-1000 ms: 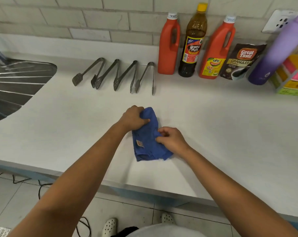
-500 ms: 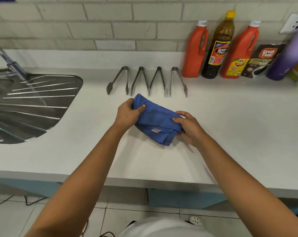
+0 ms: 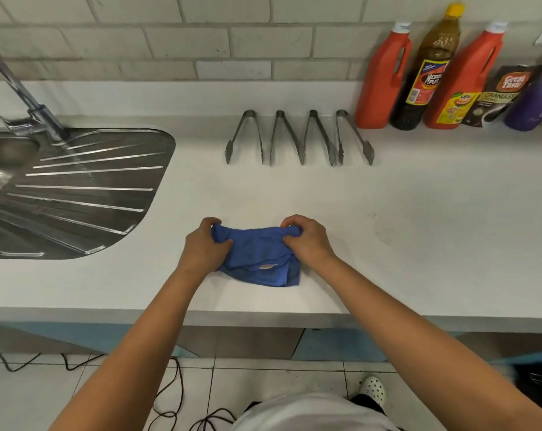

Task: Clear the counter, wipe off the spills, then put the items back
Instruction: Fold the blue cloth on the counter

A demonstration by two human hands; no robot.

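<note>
Item: blue cloth (image 3: 257,259), folded into a loose wad, lying on the white counter (image 3: 419,244) near its front edge, directly before the person. Left hand (image 3: 201,247): fingers curled round the cloth's left end, thumb on top, gripping it. Right hand (image 3: 307,241): fingers bunched over the right end, pinching a fold. Held at both ends this way, the cloth looks as if it is being gathered or refolded into a pad for wiping, rather than pushed across the surface (a small tag shows on its near face). Four metal tongs (image 3: 297,138), laid side by side in a neat row near the back of the counter, hinges to the wall, tips towards the person; apparently parked there to keep the middle free. Against the tiled wall (image 3: 170,42), right of the tongs: two red bottles (image 3: 381,79), a dark sauce bottle (image 3: 425,73) between them, a coffee granules pouch (image 3: 499,94) and a purple bottle (image 3: 534,98), packed close together. Left: steel sink drainboard (image 3: 77,188) with its tap (image 3: 24,98), its curved rim well apart from the cloth. Open room: a broad bare band of counter runs right of the hands, where faint smudges may be leftover marks, though the view is too soft to be sure. The front edge lies close behind the cloth, so strokes are best sent away or sideways.
</note>
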